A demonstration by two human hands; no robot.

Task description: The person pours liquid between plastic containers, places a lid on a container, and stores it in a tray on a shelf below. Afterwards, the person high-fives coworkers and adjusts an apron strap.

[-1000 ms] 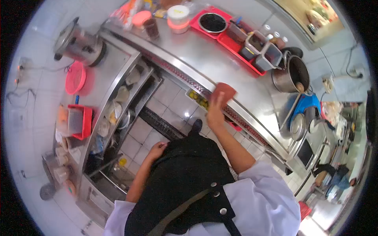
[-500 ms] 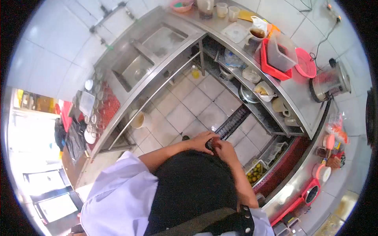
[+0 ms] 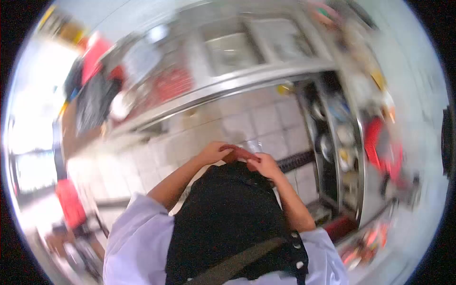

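A reddish-brown object, blurred by motion, stretches between my two hands just in front of the black apron. My left hand grips its left end, fingers closed on the edge. At the right end, my right hand pinches it with bent fingers. What exactly the object is cannot be made out; it looks like a flat or curved piece with a thicker rim.
A steel counter with two sink basins runs across the top. Red mesh and a black bag lie at left. Shelves and a red container are at right. A red chair stands lower left.
The view has swung round towards the sinks and the bright area at left. Both hands now hold the reddish-brown object between them; a second ago one hand had a reddish item over the counter.
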